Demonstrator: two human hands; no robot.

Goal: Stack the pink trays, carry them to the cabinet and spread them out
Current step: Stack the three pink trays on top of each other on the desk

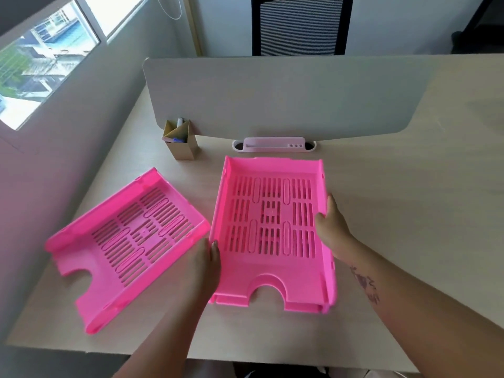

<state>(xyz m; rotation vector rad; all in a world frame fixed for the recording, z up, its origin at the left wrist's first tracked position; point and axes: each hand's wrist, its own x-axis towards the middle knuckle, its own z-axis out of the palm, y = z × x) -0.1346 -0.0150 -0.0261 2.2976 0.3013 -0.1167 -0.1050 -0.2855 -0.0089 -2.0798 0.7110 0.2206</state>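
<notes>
A pink slotted tray [245, 276] lies in the middle of the desk, its notched front toward me. Under its front edge shows the rim of a second pink tray [231, 300], so the two are stacked. My left hand [203, 266] grips the top tray's left wall and my right hand [331, 225] grips its right wall. Another pink tray [101, 207] lies apart at the left, turned at an angle, close to the desk's left edge and just left of my left hand.
The light wooden desk [395, 214] ends at a grey divider panel [272, 99]. A cardboard pen holder [181, 140] and a white pen rest [274, 144] stand at the panel's foot. A black mesh chair [300, 25] is beyond it; a wall with a window [46, 58] runs along the left.
</notes>
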